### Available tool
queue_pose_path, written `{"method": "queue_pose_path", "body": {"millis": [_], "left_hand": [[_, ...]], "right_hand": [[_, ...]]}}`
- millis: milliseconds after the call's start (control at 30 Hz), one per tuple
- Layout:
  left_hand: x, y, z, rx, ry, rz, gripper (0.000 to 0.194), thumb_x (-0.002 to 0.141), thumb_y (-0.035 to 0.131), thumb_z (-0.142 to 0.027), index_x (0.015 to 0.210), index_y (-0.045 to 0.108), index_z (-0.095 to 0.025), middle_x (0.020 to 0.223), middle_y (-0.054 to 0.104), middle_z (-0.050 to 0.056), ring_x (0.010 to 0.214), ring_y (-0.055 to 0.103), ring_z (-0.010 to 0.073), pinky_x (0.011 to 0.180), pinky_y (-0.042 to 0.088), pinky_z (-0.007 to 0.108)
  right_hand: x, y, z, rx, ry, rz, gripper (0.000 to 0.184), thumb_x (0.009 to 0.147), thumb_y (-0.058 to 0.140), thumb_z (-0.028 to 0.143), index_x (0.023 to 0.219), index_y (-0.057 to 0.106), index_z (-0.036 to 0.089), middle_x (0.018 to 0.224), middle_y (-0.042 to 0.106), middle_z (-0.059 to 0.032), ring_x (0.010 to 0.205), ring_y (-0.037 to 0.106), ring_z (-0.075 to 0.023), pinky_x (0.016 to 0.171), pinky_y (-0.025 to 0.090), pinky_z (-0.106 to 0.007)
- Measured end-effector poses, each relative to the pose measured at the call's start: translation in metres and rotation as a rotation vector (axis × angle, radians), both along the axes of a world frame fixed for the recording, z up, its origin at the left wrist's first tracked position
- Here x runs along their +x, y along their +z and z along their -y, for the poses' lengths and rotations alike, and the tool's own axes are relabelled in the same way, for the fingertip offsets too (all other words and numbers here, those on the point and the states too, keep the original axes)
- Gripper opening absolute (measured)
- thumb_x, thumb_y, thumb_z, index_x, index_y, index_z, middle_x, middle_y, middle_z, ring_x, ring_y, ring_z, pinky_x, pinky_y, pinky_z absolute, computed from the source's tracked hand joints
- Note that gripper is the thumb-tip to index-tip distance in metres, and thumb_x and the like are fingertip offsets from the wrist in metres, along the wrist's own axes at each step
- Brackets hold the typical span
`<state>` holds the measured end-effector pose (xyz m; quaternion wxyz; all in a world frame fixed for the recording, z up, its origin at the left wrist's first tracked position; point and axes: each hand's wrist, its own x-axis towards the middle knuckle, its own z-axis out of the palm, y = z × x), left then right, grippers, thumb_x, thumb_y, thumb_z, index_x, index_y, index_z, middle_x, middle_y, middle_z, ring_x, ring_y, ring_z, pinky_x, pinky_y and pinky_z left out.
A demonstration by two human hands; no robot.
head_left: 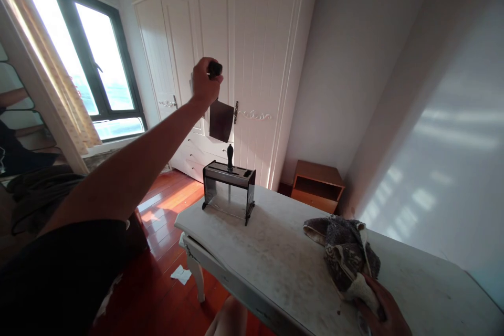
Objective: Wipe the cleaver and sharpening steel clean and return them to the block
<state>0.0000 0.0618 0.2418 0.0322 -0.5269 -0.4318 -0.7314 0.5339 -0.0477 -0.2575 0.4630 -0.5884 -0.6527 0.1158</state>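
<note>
Left grip: The left hand was clamped on the black handle of a broad, dark, rectangular-bladed knife, raised at 11 o'clock from the middle of the view. The blade hung below the fist; holding only the handle probably kept the fingers off the edge.

Right grip: The right hand, partly cut off by the frame, was closed on the pale edge of a dark grey-brown patterned cloth at 4 o'clock. The cloth lay bunched on the table, its weight apparently borne by the top.

Knife stand: Below the blade, at 7 o'clock, stood a clear-walled stand with a black slotted top. It rested upright on its feet near the table's far left end, likely so that its slots faced up.

Inside the stand: One black-handled tool stood upright in the top, its thin shaft visible through the clear wall. The knife was above and apart from the stand.

Table: A white, worn-topped table bore both stand and cloth, with the cloth at the stand's 4 o'clock.

Nightstand: Beyond the table, at the stand's 3 o'clock, was a brown wooden nightstand with an open compartment above a drawer; its dark interior was hard to read.
</note>
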Motion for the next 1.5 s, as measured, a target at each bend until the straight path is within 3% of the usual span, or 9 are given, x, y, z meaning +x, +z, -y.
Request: {"method": "queue_pose_path", "body": {"millis": [267, 400, 500, 800, 1000, 1100, 1233, 1367, 1500], "left_hand": [[0.094, 0.006, 0.058, 0.223, -0.177, -0.121, 0.035, 0.074, 0.063, 0.007, 0.096, 0.062, -0.020, 0.096, 0.066, 0.001, 0.099, 0.067, 0.0153, 0.082, 0.053, 0.024], [0.123, -0.017, 0.062, 0.312, -0.317, 0.094, 0.031, 0.078, 0.064, 0.000, 0.097, 0.056, -0.023, 0.100, 0.067, 0.003, 0.103, 0.068, 0.0154, 0.090, 0.055, 0.025], [0.143, -0.068, 0.057, 0.246, -0.421, 0.368, 0.029, 0.084, 0.064, -0.011, 0.107, 0.052, -0.024, 0.112, 0.066, 0.005, 0.111, 0.067, 0.0175, 0.097, 0.055, 0.030], [0.220, -0.302, 0.078, -0.281, -0.569, 1.456, 0.015, 0.088, 0.053, -0.005, 0.087, 0.049, -0.020, 0.111, 0.066, 0.006, 0.125, 0.060, 0.0182, 0.101, 0.056, 0.033], [0.234, -0.387, 0.102, -0.523, -0.678, 1.511, 0.014, 0.079, 0.063, -0.014, 0.075, 0.054, -0.023, 0.095, 0.071, 0.006, 0.127, 0.059, 0.0209, 0.106, 0.055, 0.035], [0.235, -0.408, 0.113, -0.626, -0.914, 1.503, 0.006, 0.079, 0.065, -0.018, 0.084, 0.068, -0.022, 0.104, 0.073, 0.009, 0.131, 0.056, 0.0200, 0.108, 0.052, 0.028], [0.240, -0.422, 0.129, -0.695, -1.228, 1.525, 0.027, 0.085, 0.056, -0.010, 0.105, 0.074, -0.017, 0.113, 0.072, 0.010, 0.129, 0.057, 0.0167, 0.106, 0.051, 0.022], [0.251, -0.420, 0.149, -0.592, -1.496, 1.501, 0.046, 0.090, 0.043, -0.002, 0.126, 0.068, -0.014, 0.123, 0.069, 0.009, 0.127, 0.058, 0.0124, 0.109, 0.044, 0.018], [0.260, -0.411, 0.163, -0.588, -1.706, 1.303, 0.046, 0.085, 0.059, -0.003, 0.128, 0.068, -0.019, 0.139, 0.060, 0.007, 0.123, 0.061, 0.0115, 0.103, 0.046, 0.013]], "right_hand": [[-0.005, 0.004, 0.003, -0.015, 0.035, -0.027, 0.059, 0.080, 0.056, 0.056, 0.123, 0.061, 0.016, 0.133, 0.059, -0.0136, 0.121, 0.058, -0.0319, 0.106, 0.046, -0.049], [-0.011, 0.014, 0.009, -0.022, 0.052, -0.061, 0.056, 0.078, 0.057, 0.047, 0.124, 0.061, 0.016, 0.134, 0.058, -0.0133, 0.124, 0.056, -0.0319, 0.108, 0.042, -0.050], [-0.014, 0.023, 0.013, -0.024, 0.061, -0.089, 0.055, 0.077, 0.057, 0.043, 0.124, 0.062, 0.016, 0.133, 0.058, -0.0130, 0.125, 0.055, -0.0311, 0.109, 0.042, -0.048], [-0.017, 0.032, 0.018, -0.028, 0.085, -0.119, 0.054, 0.077, 0.058, 0.033, 0.128, 0.060, 0.014, 0.136, 0.056, -0.0143, 0.127, 0.052, -0.0295, 0.114, 0.037, -0.048], [-0.018, 0.039, 0.020, -0.037, 0.095, -0.124, 0.054, 0.075, 0.058, 0.028, 0.126, 0.061, 0.013, 0.136, 0.055, -0.0155, 0.128, 0.052, -0.0296, 0.115, 0.036, -0.048], [-0.015, 0.044, 0.021, -0.040, 0.129, -0.126, 0.053, 0.074, 0.058, 0.027, 0.125, 0.062, 0.013, 0.134, 0.057, -0.0146, 0.127, 0.053, -0.0282, 0.114, 0.037, -0.046], [-0.007, 0.051, 0.020, -0.100, 0.189, -0.108, 0.054, 0.075, 0.062, 0.030, 0.127, 0.061, 0.014, 0.135, 0.056, -0.0141, 0.128, 0.052, -0.0271, 0.114, 0.038, -0.044], [0.000, 0.054, 0.021, -0.146, 0.221, -0.068, 0.056, 0.075, 0.065, 0.031, 0.129, 0.060, 0.015, 0.137, 0.054, -0.0150, 0.130, 0.051, -0.0268, 0.116, 0.035, -0.044], [0.004, 0.061, 0.026, -0.250, 0.292, 0.011, 0.067, 0.077, 0.068, 0.038, 0.138, 0.055, 0.014, 0.148, 0.044, -0.0179, 0.140, 0.042, -0.0292, 0.120, 0.029, -0.047]]}}
